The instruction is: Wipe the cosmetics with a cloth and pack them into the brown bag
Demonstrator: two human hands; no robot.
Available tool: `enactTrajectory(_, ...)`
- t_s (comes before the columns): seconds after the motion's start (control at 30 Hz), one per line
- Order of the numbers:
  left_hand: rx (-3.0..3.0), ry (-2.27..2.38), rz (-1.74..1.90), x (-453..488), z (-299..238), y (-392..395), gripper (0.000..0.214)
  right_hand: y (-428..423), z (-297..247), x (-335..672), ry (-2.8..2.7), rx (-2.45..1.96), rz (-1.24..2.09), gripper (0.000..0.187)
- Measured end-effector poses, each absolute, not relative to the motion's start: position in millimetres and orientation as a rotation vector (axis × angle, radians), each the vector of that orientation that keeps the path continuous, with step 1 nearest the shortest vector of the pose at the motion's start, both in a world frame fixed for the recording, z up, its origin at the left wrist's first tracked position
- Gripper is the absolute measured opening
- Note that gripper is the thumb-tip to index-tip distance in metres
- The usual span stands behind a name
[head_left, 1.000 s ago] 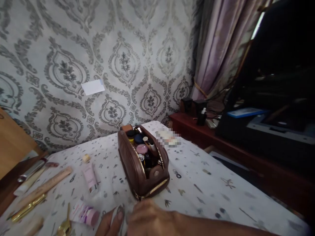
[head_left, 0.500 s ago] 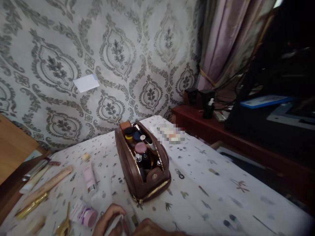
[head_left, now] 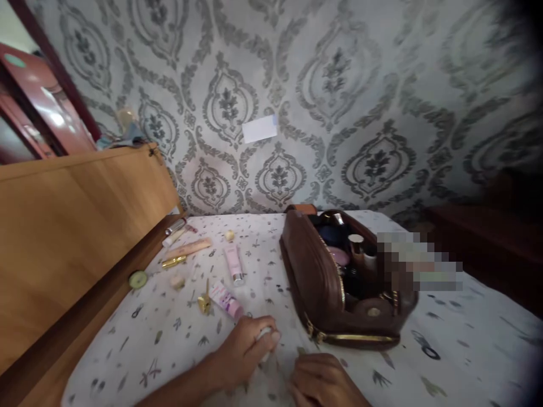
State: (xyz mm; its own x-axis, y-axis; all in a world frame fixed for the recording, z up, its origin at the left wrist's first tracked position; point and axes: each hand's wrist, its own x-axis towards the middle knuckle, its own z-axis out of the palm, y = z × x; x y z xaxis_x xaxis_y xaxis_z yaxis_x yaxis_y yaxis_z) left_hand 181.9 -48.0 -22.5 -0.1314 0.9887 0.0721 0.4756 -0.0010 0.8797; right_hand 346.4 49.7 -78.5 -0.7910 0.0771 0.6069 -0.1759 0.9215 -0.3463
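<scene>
I have a small pale object (head_left: 266, 333) in my left hand (head_left: 244, 349), its fingers closed around it, over the patterned cloth (head_left: 186, 356). My right hand (head_left: 324, 380) is just beside it, fingers curled in; I can't tell whether they hold anything. Just beyond my left hand lies a purple-and-white tube (head_left: 227, 301), with 1 pink tube (head_left: 233, 264) behind it. Beyond my right hand stands the unzipped brown bag (head_left: 307, 265), with cosmetics inside.
</scene>
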Motion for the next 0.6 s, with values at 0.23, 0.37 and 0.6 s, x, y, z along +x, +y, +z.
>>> enactTrajectory(0.23, 1.55, 1.688, 1.331, 151, -16, -70, 0.048, 42, -52, 316, -2.415, -0.143, 0.857, 0.046)
enactTrajectory(0.37, 1.516, 1.863, 1.385, 134, -9, -78, 0.041, 34, -47, 287, -2.32, -0.369, 1.158, 0.046)
enactTrajectory(0.6, 1.501, 2.063, 1.465, 116, -17, -70, 0.024, 57, -37, 204, -2.162, -0.813, 1.197, 0.019)
